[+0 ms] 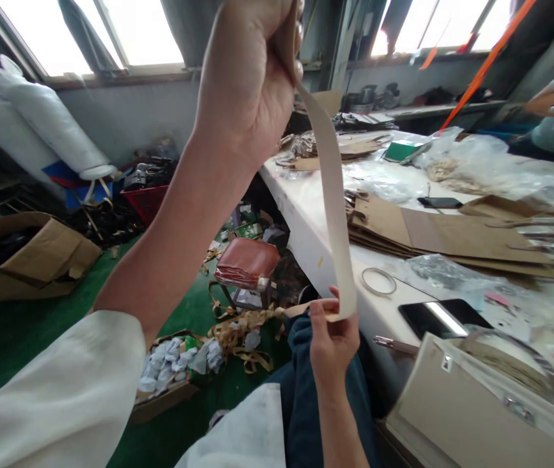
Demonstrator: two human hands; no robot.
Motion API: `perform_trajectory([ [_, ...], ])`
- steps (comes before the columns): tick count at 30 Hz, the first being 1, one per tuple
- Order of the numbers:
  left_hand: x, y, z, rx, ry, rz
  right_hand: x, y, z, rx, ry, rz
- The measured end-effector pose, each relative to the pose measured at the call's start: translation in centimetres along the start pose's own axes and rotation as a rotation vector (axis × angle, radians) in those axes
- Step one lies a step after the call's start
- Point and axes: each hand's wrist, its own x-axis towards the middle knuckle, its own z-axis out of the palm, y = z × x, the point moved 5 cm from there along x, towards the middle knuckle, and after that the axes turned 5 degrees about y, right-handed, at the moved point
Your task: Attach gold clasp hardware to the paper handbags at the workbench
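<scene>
A long beige strap (333, 188) hangs in front of me, running down between my two hands. Raised high at the top of the view, my left hand (252, 84) is closed around its upper part; some fingertips show behind the strap. Lower down, beside the table edge, my right hand (333, 341) pinches the strap where it bends. Part of it leads off to the left there, above my knee. A beige handbag (472, 406) with metal fittings stands at the lower right, near my right hand.
The white table (301, 224) carries flat brown bag pieces (443, 231), a phone (440, 316), a pale ring (378, 281) and plastic bags. On the green floor are a stool with a brown top (248, 260), strip scraps (242, 328), crumpled paper (164, 367) and a cardboard box (62, 253).
</scene>
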Motion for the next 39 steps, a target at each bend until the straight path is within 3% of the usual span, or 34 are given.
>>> perform_trajectory([
  [1,0.3,-0.2,0.0,-0.040,0.013,0.033,0.3,-0.2,-0.2,0.034,0.010,0.004],
  [3,0.7,-1.0,-0.1,-0.132,0.012,0.113,0.5,0.3,0.3,0.076,-0.097,0.068],
  [7,1.2,-4.7,-1.2,-0.045,-0.037,0.064,0.2,2.7,1.2,0.010,-0.306,0.186],
  [10,1.3,-7.5,-2.5,-0.001,-0.028,-0.004,-0.4,3.4,1.4,-0.015,-0.453,0.189],
  [13,0.4,-9.9,-2.7,-0.002,-0.134,0.002,-1.0,3.7,1.6,-0.114,-0.556,0.157],
  [17,-2.4,-13.9,-2.2,0.052,-0.254,-0.127,-0.9,2.9,1.5,-0.259,-0.430,-0.056],
  [20,-4.4,-16.8,-2.0,0.090,-0.313,-0.225,-0.3,0.7,0.4,-0.301,-0.271,-0.214],
  [27,-8.1,-22.9,-1.6,0.248,-0.566,-0.401,2.7,-10.4,-7.5,-0.455,0.072,-0.509],
  [31,-11.4,-26.6,-0.6,0.392,-0.749,-0.445,5.5,-15.7,-11.5,-0.632,0.153,-0.614],
  [34,-14.4,-28.1,0.7,0.480,-0.868,-0.331,6.9,-17.0,-13.7,-0.732,0.162,-0.638],
  [39,-18.6,-28.4,3.0,0.494,-1.002,-0.214,7.0,-15.9,-15.9,-0.816,0.074,-0.572],
])
